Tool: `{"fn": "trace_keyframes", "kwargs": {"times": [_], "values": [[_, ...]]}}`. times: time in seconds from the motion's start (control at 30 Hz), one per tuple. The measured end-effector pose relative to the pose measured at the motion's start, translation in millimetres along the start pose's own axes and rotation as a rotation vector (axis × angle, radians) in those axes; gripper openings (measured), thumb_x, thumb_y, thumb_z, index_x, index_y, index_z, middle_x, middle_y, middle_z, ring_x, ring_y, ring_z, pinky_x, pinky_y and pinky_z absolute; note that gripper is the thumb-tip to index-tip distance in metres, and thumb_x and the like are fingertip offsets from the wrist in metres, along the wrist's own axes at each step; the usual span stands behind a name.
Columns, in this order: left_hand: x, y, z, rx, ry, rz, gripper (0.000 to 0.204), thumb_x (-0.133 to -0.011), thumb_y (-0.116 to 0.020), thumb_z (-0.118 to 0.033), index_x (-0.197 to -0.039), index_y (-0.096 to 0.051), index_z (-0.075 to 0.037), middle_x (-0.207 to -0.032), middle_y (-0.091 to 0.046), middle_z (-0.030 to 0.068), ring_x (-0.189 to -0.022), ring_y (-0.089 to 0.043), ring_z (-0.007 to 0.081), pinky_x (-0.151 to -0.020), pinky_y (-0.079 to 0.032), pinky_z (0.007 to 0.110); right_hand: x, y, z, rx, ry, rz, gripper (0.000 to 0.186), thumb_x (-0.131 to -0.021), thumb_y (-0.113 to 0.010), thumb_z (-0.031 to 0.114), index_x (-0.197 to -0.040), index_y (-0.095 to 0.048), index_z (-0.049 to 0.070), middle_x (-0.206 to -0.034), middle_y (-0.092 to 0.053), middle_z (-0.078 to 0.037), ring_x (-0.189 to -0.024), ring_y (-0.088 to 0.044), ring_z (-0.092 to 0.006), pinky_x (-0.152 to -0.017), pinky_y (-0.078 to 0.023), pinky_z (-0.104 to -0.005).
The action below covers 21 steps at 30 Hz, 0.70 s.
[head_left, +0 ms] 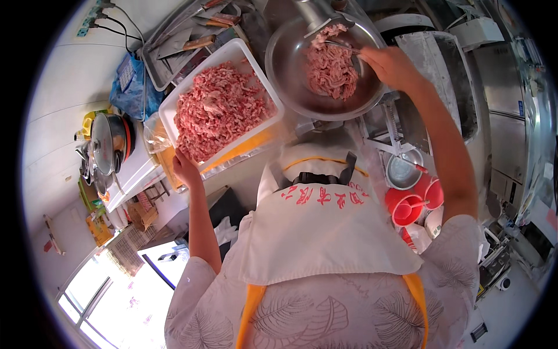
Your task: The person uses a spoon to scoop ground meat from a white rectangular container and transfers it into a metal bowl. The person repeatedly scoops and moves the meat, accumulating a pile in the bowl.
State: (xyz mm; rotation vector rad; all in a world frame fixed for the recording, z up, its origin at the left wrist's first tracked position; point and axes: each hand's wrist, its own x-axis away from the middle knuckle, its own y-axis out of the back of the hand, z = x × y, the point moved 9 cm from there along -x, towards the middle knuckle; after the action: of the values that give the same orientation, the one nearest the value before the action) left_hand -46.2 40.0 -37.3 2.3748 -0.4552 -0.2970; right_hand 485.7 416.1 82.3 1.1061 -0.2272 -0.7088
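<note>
White plastic tray (244,55) of minced meat (218,110), near edge gripped by left hand (185,167). Steel bowl (285,70) just beside, holding more mince; right hand (392,67) closed on metal utensil (342,46) inside.

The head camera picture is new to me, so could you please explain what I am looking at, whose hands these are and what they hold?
There is no machine here: a person wears a wide fisheye camera on the head, looking down at their own body and arms. That is why the edges bend and the white apron fills the lower middle.

The left hand grips the near corner of a white rectangular tray heaped with pink minced meat. The right hand reaches into a round metal pan that holds a smaller pile of mince; it seems to hold a thin metal utensil, though I cannot tell what kind.

Around them: knives on a metal tray at the top, a lidded pot on the left, and red cups on the right.
</note>
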Motion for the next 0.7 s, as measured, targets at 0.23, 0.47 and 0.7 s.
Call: {"fn": "trace_keyframes", "kwargs": {"times": [0.23, 0.47, 0.7], "values": [[-0.4, 0.9, -0.6, 0.018, -0.012, -0.021, 0.051, -0.108, -0.058, -0.045, -0.089, -0.068, 0.001, -0.075, -0.066, 0.0083, -0.069, -0.056, 0.0182, -0.066, -0.046, 0.039, -16.7, -53.4, 14.6, 0.249, 0.005, 0.304, 0.022, -0.103, -0.058, 0.028, -0.094, -0.066, 0.010, -0.081, -0.069, -0.019, -0.077, -0.067, -0.0428, -0.067, -0.052, -0.0521], [-2.6, 0.4, 0.3, -0.012, -0.004, -0.038, 0.053, -0.108, -0.058, -0.047, -0.089, -0.068, 0.002, -0.076, -0.067, 0.0105, -0.069, -0.056, 0.0173, -0.067, -0.046, 0.039, 43.4, -82.4, -10.2, 0.040, -0.482, -0.012, 0.023, -0.100, -0.059, 0.028, -0.092, -0.069, 0.009, -0.081, -0.071, -0.020, -0.078, -0.069, -0.0437, -0.070, -0.054, -0.0557], [-3.7, 0.3, 3.9, -0.022, 0.001, -0.026, 0.051, -0.108, -0.058, -0.045, -0.092, -0.070, 0.002, -0.076, -0.067, 0.0121, -0.069, -0.056, 0.0191, -0.067, -0.046, 0.040, 71.8, -93.1, -10.1, 0.142, -0.593, 0.020, 0.024, -0.099, -0.062, 0.027, -0.084, -0.068, 0.009, -0.083, -0.072, -0.018, -0.080, -0.070, -0.0418, -0.069, -0.055, -0.0544]]}}
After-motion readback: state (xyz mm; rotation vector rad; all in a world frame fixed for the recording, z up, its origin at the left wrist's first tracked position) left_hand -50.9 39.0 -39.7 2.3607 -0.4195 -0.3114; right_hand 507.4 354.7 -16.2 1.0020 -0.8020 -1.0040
